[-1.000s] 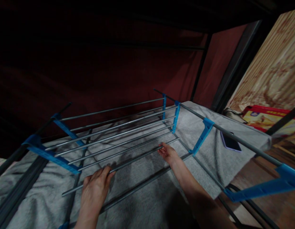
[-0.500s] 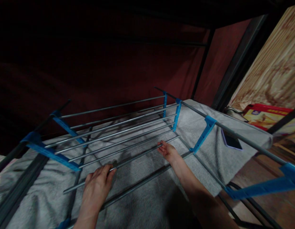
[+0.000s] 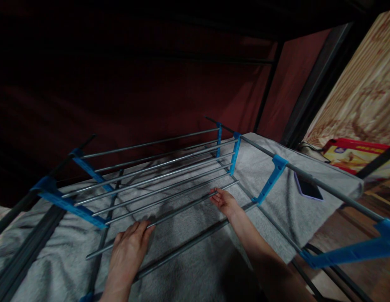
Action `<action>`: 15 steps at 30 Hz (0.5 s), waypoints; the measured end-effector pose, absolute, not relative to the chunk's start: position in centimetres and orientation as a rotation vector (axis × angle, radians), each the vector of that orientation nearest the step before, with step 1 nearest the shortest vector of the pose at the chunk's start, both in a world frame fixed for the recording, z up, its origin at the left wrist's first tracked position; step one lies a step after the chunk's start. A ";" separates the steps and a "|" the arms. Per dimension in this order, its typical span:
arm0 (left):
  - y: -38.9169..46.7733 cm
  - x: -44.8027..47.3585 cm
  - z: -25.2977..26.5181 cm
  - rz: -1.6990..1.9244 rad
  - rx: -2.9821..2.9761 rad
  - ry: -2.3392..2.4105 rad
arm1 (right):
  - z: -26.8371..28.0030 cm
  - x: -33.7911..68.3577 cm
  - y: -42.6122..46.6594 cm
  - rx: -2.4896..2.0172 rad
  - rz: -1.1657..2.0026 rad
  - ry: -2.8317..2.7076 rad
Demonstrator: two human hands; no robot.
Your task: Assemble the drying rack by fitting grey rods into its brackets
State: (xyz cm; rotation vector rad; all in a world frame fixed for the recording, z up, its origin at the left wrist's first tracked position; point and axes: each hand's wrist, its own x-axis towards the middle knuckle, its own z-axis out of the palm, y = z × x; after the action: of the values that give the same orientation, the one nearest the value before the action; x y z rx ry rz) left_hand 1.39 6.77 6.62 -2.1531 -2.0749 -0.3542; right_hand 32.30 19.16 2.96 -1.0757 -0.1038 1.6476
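A loose grey metal rod (image 3: 179,208) slants across the lower middle of the rack, held by both hands. My left hand (image 3: 131,245) is closed over it near its left end, palm down. With fingertips and thumb, my right hand (image 3: 222,200) pinches the same rod near its right end. Beyond it, several parallel rods (image 3: 169,173) span between blue plastic brackets on the left (image 3: 71,205) and right (image 3: 235,154). Another blue bracket (image 3: 272,179) hangs on the right side bar, right of my right hand. A thicker crossbar (image 3: 185,244) runs nearer to me.
The rack stands on a grey blanket (image 3: 188,277). A phone (image 3: 309,187) lies on the blanket at right, and a red and yellow box (image 3: 355,155) sits beyond it. Dark metal posts (image 3: 270,84) and a dark red wall (image 3: 169,92) are behind. One more blue bracket (image 3: 355,248) is at the lower right.
Both hands keep their hold on the rod, with almost no movement relative to the rack. The whole view has shifted slightly, so everything appears a little lower and further right.
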 end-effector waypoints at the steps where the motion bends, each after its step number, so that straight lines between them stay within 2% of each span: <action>1: 6.8 1.4 6.6 -0.366 -2.152 -2.091 | 3.0 32.4 19.1 -1.066 1.646 -0.111; 15: 6.9 1.4 6.1 -0.312 -2.141 -2.072 | 2.8 32.7 19.5 -1.089 1.632 -0.118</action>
State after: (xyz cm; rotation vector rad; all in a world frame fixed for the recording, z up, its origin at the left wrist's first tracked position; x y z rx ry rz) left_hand 1.40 6.88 6.15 -2.1411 -2.0720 -0.3122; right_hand 32.66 19.50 2.81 -1.0888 -0.1179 1.6324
